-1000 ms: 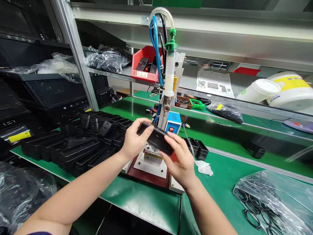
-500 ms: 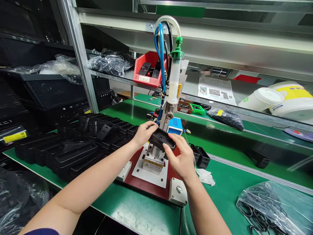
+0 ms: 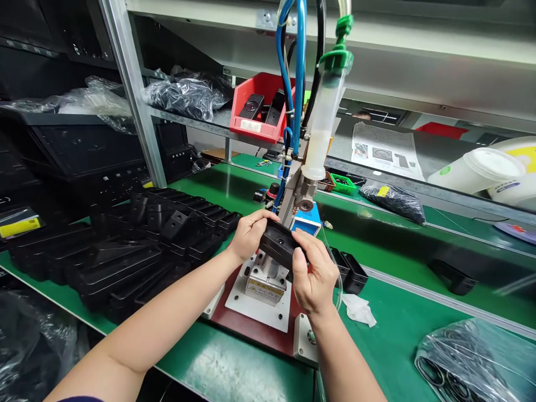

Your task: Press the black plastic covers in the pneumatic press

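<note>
I grip a black plastic housing (image 3: pixel 277 245) with both hands just above the metal fixture block (image 3: pixel 264 272) of a small dispensing machine. My left hand (image 3: pixel 248 235) wraps the housing's left end, fingers curled over its top edge. My right hand (image 3: pixel 310 272) clasps the right end, thumb on the near face. Right behind the part, a translucent syringe barrel (image 3: pixel 323 127) with a green cap hangs over it, fed by blue hoses (image 3: pixel 295 84). The fixture stands on a white plate over a dark red base (image 3: pixel 251 325).
Rows of black plastic trays and housings (image 3: pixel 138 245) fill the green bench to the left. Two black parts (image 3: pixel 350 269) and a white rag (image 3: pixel 358 310) lie right of the machine. A bag of black rings (image 3: pixel 469 363) sits at lower right. A red bin (image 3: pixel 256 109) and white tubs (image 3: pixel 477 167) stand on the shelf.
Both hands carried the housing up and back from in front of the base to just over the fixture block, under the syringe. The view moved closer to the machine.
</note>
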Available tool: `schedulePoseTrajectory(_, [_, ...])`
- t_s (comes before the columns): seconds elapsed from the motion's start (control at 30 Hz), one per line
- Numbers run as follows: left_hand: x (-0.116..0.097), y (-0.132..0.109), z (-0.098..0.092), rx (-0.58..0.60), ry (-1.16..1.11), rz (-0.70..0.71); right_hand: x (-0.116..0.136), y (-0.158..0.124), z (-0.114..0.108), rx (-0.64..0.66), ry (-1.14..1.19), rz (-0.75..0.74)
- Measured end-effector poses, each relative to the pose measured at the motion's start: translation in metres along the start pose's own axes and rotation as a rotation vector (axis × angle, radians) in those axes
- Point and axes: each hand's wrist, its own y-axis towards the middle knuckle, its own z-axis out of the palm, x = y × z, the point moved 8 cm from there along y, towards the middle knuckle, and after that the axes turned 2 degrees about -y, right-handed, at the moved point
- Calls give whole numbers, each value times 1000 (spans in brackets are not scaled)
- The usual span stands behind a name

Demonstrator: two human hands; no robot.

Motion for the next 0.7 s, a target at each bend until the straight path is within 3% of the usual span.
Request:
schedulePoseTrajectory(0.13, [-6,-3,-2,-24,127,43,-3,-1,-1,-50,79,29])
schedulePoseTrajectory(0.57, [-5,-11,-5,-33,159,-83,-11,-1,5,-83,142,101])
schedulePoseTrajectory(0.7, [-6,-10,-6,-77,165,-70,-14,0,7,-179,193,144])
